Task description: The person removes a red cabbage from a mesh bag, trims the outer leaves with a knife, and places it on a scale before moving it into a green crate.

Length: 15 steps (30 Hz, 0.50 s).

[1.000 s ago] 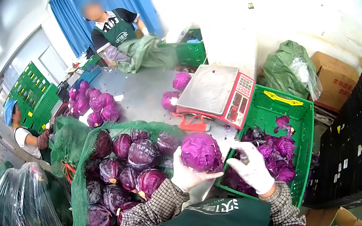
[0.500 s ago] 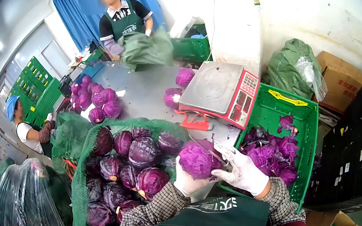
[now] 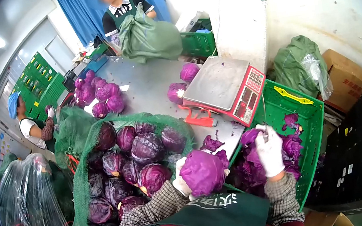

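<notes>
My left hand (image 3: 180, 178), in a white glove, cups a peeled red cabbage (image 3: 202, 173) from its left side, low in front of my apron. My right hand (image 3: 269, 152), also gloved, is closed on a knife (image 3: 264, 109) whose thin blade points up and away. It hangs over the green crate (image 3: 313, 114), which holds a heap of loose purple leaves (image 3: 248, 168). Close to the right fingers is a curled leaf (image 3: 251, 136). Leaf scraps (image 3: 211, 143) lie on the metal table just beyond the cabbage.
Left of me stands a green mesh sack (image 3: 78, 194) of dark red cabbages. A red scale (image 3: 219, 84) and an orange-handled tool (image 3: 199, 118) sit ahead. Peeled cabbages (image 3: 103, 94) are piled farther off. Across the table a person handles a green sack (image 3: 151, 38); another person stands at left.
My right hand with the knife has moved right, off the cabbage and over the crate. Leaf scraps now show on the table beyond the cabbage. The person opposite has lifted the green sack.
</notes>
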{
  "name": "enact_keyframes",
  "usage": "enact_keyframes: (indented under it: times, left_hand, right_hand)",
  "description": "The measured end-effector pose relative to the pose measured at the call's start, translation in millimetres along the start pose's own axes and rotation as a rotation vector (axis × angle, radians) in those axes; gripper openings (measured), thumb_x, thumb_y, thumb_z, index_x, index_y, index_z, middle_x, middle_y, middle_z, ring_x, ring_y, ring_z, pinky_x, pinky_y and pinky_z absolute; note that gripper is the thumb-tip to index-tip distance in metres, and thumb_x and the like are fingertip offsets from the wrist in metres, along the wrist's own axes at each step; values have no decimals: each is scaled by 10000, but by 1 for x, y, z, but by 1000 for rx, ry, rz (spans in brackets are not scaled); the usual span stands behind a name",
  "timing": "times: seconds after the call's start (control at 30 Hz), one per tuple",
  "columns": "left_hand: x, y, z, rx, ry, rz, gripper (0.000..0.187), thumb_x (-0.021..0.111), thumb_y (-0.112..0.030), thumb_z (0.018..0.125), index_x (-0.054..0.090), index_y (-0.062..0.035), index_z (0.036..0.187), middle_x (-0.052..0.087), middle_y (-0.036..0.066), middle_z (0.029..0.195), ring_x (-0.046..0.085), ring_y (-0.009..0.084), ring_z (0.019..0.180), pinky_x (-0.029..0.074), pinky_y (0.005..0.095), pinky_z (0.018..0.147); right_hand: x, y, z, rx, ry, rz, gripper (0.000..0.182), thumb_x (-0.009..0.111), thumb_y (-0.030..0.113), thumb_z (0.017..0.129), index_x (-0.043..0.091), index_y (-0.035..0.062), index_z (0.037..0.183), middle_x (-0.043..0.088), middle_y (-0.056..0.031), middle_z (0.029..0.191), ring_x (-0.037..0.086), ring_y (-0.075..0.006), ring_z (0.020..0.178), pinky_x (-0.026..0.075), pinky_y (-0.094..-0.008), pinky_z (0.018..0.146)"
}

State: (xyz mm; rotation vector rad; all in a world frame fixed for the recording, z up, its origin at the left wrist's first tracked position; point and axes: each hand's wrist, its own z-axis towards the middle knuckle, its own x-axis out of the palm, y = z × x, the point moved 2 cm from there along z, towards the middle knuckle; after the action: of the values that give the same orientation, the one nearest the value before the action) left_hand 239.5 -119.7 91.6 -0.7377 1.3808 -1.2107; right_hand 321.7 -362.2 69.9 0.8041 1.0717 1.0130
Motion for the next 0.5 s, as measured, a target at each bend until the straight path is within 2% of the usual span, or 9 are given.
enact_keyframes:
  times: [0.03, 0.07, 0.1, 0.17, 0.23, 0.37, 0.4, 0.43, 0.5]
  left_hand:
    - [-1, 1, 2, 40, 1, -38, 367, 692, -89, 820, 601, 19, 1159, 681, 132, 1075, 678, 237, 967, 561, 353, 881]
    - [-1, 1, 4, 79, 3, -76, 374, 708, -113, 805, 612, -9, 1151, 688, 111, 1059, 679, 219, 958, 556, 343, 883]
    - [-2, 2, 6, 119, 7, -114, 382, 724, -138, 791, 623, -36, 1144, 695, 91, 1044, 679, 201, 950, 550, 333, 884]
    - [-4, -3, 11, 259, 36, 419, 387, 716, -175, 788, 631, -80, 1154, 689, 84, 1069, 669, 191, 971, 528, 333, 911]
    - [0, 25, 10, 261, 116, 350, 424, 678, -257, 800, 613, -115, 1194, 652, 108, 1152, 628, 220, 1060, 476, 362, 978]
    - [1, 37, 4, 100, 156, 162, 451, 627, -327, 830, 596, -98, 1218, 626, 148, 1175, 600, 278, 1084, 444, 414, 998]
    - [0, 38, 3, 43, 173, 61, 460, 614, -344, 838, 591, -94, 1224, 619, 158, 1181, 593, 293, 1090, 436, 427, 1004]
    - [1, 37, 0, -23, 192, -70, 471, 601, -361, 845, 587, -90, 1229, 612, 168, 1186, 585, 308, 1097, 429, 440, 1009]
    - [2, 38, -4, -174, 224, -426, 494, 575, -396, 860, 578, -81, 1241, 599, 188, 1198, 571, 337, 1109, 413, 466, 1019]
  right_hand:
    - [-4, -3, 9, -168, -78, -88, 307, 642, 54, 850, 618, -37, 1143, 676, -173, 1034, 646, -191, 814, 531, -293, 759]
    - [-8, 2, 4, 126, 116, 101, 402, 684, 83, 849, 577, -66, 1207, 633, -209, 1158, 638, -205, 1001, 517, -307, 862]
    - [-1, 1, -7, -58, 188, 250, 492, 729, 105, 820, 550, -40, 1255, 593, -196, 1251, 617, -247, 1107, 510, -311, 907]
    - [-1, 62, -21, -416, 468, 26, 526, 756, 122, 800, 552, 0, 1269, 572, -185, 1283, 600, -284, 1146, 506, -320, 934]
    - [14, 73, -32, -552, 537, 168, 530, 770, 159, 791, 563, 32, 1262, 575, -178, 1276, 611, -297, 1118, 523, -330, 905]
    - [12, 75, -29, -628, 545, -15, 503, 753, 162, 781, 576, 57, 1240, 642, -159, 1128, 684, -299, 861, 579, -357, 709]
    - [10, 77, -30, -616, 531, -52, 445, 705, 96, 787, 591, 67, 1217, 679, -141, 978, 686, -312, 740, 580, -369, 642]
    - [14, 69, -28, -652, 392, 62, 340, 639, -14, 786, 623, 49, 1119, 662, -133, 805, 657, -261, 640, 517, -307, 550]
    - [10, 55, -20, -341, 288, 28, 242, 621, -1, 813, 640, 14, 1054, 671, -135, 825, 670, -247, 676, 525, -308, 588]
